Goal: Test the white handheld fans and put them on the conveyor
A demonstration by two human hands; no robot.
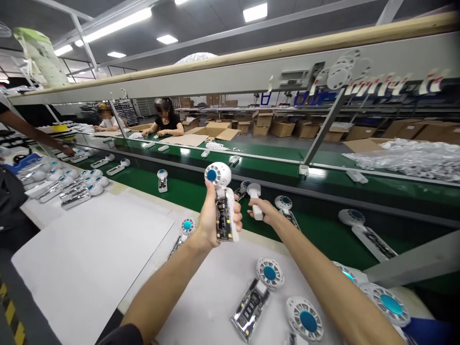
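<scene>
My left hand [208, 218] is wrapped round a white handheld fan [224, 211], held upright with its round head up and the circuit board in its open handle facing me. Over the green conveyor belt, my right hand [265, 211] grips the handle of a second handheld fan [256, 201], its plain white back towards me. Beside that one, a further fan [245, 187] lies on the belt, partly hidden. Below my hands, an open-backed fan [269, 273] with a teal centre lies on the white worktop [212, 297]. Another fan [187, 225] rests left of my left wrist.
Several open fans lie along the green belt [190, 194]. A cluster of fans [86, 184] covers the far left worktop, near a person's arm [36, 129]. A metal post [325, 127] and a long shelf beam [215, 76] stand beyond the belt. Two people sit across the line.
</scene>
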